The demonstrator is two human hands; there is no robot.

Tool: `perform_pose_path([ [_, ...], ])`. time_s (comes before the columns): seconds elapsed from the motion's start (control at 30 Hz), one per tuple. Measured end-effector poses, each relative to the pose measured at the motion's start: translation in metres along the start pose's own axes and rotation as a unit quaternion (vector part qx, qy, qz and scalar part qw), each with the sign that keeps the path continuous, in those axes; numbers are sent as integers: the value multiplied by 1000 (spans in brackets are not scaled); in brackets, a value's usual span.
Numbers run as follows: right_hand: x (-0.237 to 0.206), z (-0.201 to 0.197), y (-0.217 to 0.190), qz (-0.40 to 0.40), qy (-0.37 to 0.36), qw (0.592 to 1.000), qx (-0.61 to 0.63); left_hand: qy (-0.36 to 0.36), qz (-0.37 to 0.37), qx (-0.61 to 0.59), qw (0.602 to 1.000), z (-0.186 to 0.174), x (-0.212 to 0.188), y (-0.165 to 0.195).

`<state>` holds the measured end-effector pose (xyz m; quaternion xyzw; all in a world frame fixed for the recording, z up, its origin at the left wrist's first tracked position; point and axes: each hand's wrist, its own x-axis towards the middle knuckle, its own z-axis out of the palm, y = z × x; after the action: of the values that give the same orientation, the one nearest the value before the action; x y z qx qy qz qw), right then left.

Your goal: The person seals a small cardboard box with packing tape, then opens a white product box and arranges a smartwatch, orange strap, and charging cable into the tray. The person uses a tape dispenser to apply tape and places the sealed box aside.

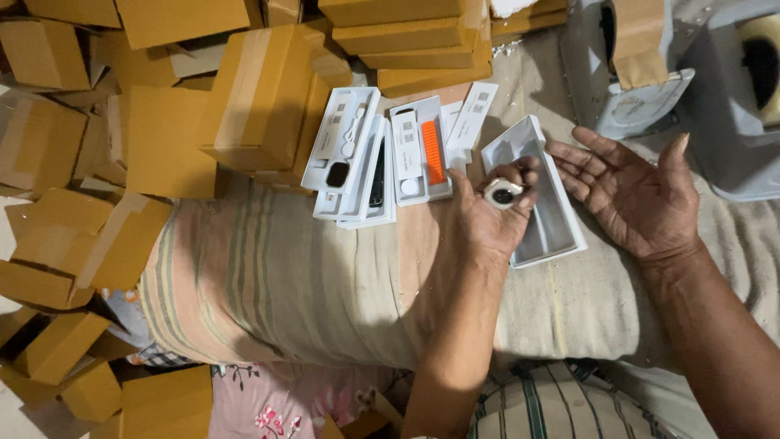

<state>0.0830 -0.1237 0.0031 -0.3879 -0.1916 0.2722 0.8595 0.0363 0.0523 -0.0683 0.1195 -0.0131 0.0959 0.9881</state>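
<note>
The left hand's fingers pinched a small round white-rimmed watch body with a dark face, face turned up toward the camera; no long axis showed. It hung over the empty white plastic tray. The right hand lay open-palmed, fingers spread, just beside.

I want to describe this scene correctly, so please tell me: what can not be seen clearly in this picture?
- Head view: the small round white piece in the left hand is too small to identify, partly covered by fingers.
- The white tray is partly hidden by both hands; the right hand is open, empty.
- The grey objects are cut off by the top edge.
</note>
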Motion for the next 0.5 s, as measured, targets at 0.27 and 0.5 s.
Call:
perform_pose_path([
  [0.27,1,-11,0,0,-35,999,36,130,-61,125,982,22,17,-22],
  [0.5,-1,-23,-1,4,-43,996,76,112,-23,442,890,22,31,-31],
])
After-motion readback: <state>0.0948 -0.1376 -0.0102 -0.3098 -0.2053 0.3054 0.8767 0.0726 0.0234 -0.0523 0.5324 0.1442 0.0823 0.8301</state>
